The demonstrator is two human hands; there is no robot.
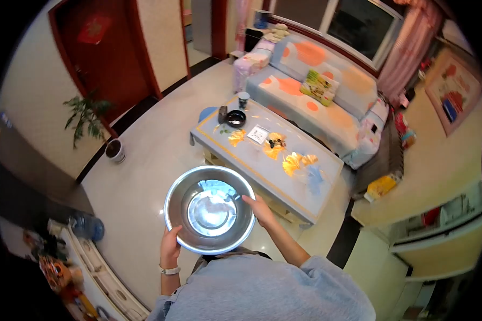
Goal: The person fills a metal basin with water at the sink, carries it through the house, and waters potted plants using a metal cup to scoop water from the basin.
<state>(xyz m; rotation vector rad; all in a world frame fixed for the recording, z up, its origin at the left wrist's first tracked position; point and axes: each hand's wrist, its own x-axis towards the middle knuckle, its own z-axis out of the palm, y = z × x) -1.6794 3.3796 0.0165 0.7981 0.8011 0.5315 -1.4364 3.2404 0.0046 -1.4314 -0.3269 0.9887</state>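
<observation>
A shiny metal basin [190, 242] is held in front of my body, its open side facing up toward me. My left hand [170, 246] grips the near left rim, with the thumb over the edge. On the right side of the rim, my right hand [259, 209] is closed on the basin, thumb on top. The fingers beneath the basin are hidden on both sides. Bright reflections cover the basin's bottom, so I cannot tell whether it holds water.
Ahead stands a coffee table [235, 153] with a black bowl [235, 119], a cup [243, 99] and a white card [258, 134]. Behind it is a sofa [284, 80]. A potted plant [115, 151] stands by the left wall; a water jug [87, 227] is near the cabinet [104, 278].
</observation>
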